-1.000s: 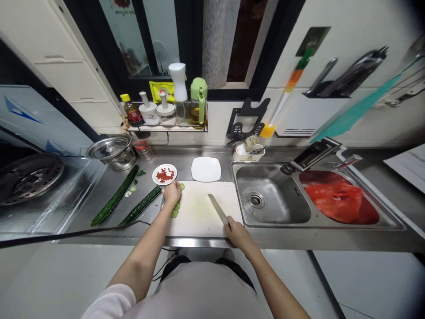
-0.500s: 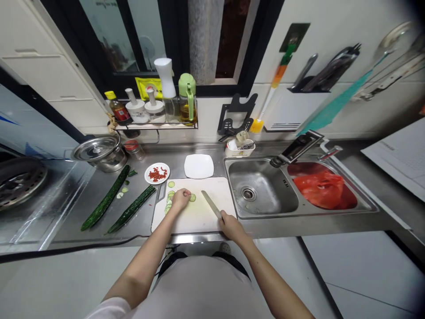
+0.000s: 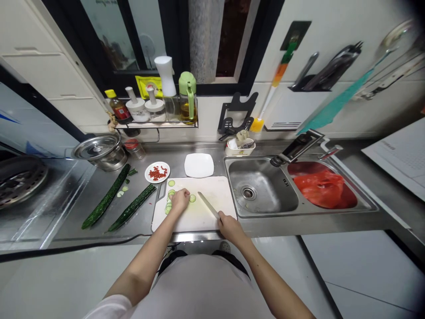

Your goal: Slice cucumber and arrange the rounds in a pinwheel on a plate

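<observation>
My right hand [image 3: 229, 225] is wrapped round the handle of a kitchen knife [image 3: 208, 205], whose blade points up and left over the white cutting board [image 3: 212, 221]. My left hand [image 3: 180, 200] is on the left half of the board with its fingers curled together; anything inside them is hidden. Just right of those fingertips lies a round cucumber slice [image 3: 192, 198]. Several more cucumber slices [image 3: 168, 208] sit partly behind the left hand, and a single slice [image 3: 171, 183] rests near the board's top left corner.
Left of the board lie a cut cucumber [image 3: 132, 208] and a longer cucumber [image 3: 106, 199]. Behind it stand a small plate of red pieces [image 3: 168, 168] and a white plate [image 3: 199, 165]. On the right is a sink [image 3: 265, 206], with a red plastic bag [image 3: 320, 188] in its second basin.
The knife has shifted slightly left, its tip nearer the lone slice by my left hand. My left hand stays almost in place, its fingers a little more drawn in.
</observation>
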Available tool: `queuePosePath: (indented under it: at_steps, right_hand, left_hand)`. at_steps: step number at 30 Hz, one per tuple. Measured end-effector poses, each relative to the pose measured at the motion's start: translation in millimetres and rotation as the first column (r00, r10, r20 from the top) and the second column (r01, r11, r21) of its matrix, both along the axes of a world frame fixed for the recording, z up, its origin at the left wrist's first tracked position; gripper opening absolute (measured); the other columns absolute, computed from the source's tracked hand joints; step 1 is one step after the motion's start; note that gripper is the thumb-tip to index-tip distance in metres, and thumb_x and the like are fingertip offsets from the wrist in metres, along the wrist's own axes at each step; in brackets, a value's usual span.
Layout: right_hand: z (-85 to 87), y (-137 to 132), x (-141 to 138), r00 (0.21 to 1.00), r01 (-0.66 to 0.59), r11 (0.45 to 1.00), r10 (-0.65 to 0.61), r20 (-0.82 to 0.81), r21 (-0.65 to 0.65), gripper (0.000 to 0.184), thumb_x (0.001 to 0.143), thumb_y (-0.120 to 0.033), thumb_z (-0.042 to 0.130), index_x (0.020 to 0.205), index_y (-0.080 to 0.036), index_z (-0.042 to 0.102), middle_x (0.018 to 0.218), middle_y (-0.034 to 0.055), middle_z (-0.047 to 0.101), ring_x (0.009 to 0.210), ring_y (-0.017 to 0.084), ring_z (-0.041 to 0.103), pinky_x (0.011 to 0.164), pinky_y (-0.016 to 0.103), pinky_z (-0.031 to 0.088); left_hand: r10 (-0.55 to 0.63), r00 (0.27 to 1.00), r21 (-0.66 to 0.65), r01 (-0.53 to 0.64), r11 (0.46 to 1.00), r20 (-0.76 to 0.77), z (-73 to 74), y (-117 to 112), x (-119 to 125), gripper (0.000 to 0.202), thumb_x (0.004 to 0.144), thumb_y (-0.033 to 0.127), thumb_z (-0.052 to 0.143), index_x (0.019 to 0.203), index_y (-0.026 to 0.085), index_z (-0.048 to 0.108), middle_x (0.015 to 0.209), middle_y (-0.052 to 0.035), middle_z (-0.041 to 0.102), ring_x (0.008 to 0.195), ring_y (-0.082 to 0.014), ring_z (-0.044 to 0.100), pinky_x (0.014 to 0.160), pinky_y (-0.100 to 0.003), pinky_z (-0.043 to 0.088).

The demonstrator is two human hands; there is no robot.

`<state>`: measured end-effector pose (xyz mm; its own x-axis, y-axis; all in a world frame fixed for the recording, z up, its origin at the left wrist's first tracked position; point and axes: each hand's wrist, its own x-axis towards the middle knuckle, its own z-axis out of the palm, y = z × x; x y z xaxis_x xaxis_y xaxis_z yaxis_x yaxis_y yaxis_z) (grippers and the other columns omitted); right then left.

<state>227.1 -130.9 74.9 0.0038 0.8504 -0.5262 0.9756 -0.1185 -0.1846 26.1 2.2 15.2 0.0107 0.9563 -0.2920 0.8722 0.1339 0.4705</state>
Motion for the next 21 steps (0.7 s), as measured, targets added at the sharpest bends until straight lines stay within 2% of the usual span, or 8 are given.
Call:
queuePosePath:
  at_steps: [7,15,21]
  right_hand:
    - [10.4,-7,-12,0.997,-0.071,0.997,0.071,-0.018,-0.008,0.022,0.096,-0.022,0.033,0.111,-0.018,0.050,0.099,0.0127,0.069,0.093,0.023,0.064,0.069,0.028,0.036]
    - [7.4,-8,-13,0.996,-0.083,0.996,0.083,-0.012,-0.029,0.024,0.096,-0.022,0.032,0.111,-0.018,0.050,0.099,0.0136,0.068,0.093,0.024,0.065,0.070,0.029,0.037]
    - [8.9,-5,-13,0.995,-0.102,0.994,0.102,-0.009,-0.045,0.027,0.092,-0.014,0.033,0.114,-0.018,0.048,0.100,0.0146,0.068,0.094,0.025,0.064,0.070,0.030,0.037]
  left_hand:
    - [0.011,0.999,-0.013,-0.011,1.000,-0.032,1.6,1,-1,0.016,0.078,0.019,0.057,0.088,0.025,0.068,0.095,-0.0041,0.072,0.100,-0.0242,0.060,0.090,-0.039,0.032]
    - [0.012,1.000,-0.025,-0.013,1.000,-0.022,0.2,3,-3,0.014,0.078,0.021,0.060,0.089,0.025,0.067,0.095,-0.0034,0.072,0.100,-0.0241,0.060,0.090,-0.039,0.031]
    - [0.006,1.000,-0.033,-0.007,0.999,-0.031,2.0,5,-2,0.016,0.077,0.020,0.059,0.090,0.025,0.067,0.097,-0.0033,0.072,0.100,-0.0240,0.060,0.091,-0.039,0.032]
